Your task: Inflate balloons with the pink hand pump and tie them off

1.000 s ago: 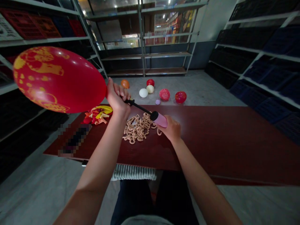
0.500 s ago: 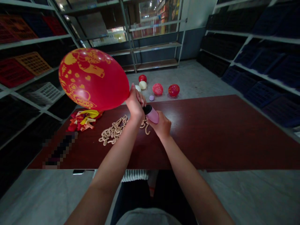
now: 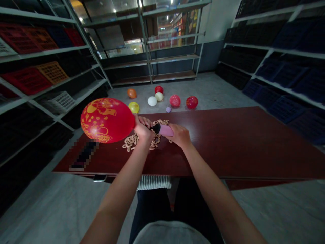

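Red balloon (image 3: 107, 120) has dropped, neck hidden in curled left grip (image 3: 144, 128); right grip (image 3: 180, 135) clasps the pink pump (image 3: 166, 130)

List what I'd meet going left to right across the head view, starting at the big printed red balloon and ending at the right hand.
Big printed red balloon → left hand → pink-and-black pump → right hand.

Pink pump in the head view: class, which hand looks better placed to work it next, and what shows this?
Probably the right hand: it grips the pink pump, while the left hand is closed at the narrow end of the red balloon.
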A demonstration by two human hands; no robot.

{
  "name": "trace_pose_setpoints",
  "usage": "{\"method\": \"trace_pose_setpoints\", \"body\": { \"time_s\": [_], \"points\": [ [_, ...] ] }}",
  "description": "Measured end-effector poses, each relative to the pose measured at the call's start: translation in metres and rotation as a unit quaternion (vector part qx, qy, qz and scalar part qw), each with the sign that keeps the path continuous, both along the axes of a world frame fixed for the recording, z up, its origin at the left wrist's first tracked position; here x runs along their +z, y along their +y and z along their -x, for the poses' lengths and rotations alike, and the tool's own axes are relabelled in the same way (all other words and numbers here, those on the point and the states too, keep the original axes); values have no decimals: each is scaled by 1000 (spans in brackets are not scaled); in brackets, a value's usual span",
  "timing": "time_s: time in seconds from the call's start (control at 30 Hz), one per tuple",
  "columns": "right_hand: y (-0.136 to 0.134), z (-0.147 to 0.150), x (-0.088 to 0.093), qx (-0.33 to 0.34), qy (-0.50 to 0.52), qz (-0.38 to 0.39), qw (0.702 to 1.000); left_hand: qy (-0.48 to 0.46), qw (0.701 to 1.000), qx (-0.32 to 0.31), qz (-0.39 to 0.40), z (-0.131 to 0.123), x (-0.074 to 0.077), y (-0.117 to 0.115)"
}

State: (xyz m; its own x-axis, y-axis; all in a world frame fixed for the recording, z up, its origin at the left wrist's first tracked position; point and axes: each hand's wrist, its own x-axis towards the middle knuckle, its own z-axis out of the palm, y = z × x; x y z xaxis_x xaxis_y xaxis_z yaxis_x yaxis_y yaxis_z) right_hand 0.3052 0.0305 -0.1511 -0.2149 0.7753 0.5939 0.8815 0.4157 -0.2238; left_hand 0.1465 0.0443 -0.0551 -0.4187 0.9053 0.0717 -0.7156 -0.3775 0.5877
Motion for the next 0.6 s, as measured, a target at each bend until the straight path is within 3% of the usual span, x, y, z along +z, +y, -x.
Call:
{"method": "trace_pose_setpoints", "body": {
  "time_s": [0.43, 0.6],
  "points": [
    [-4, 8, 4, 17, -102, -20, 994, -62, 996, 46, 35, 112, 4, -25],
    [-5, 10, 5, 25, -92, -13, 995, -36, 998, 40, 27, 131, 17, -25]
  ]
}}
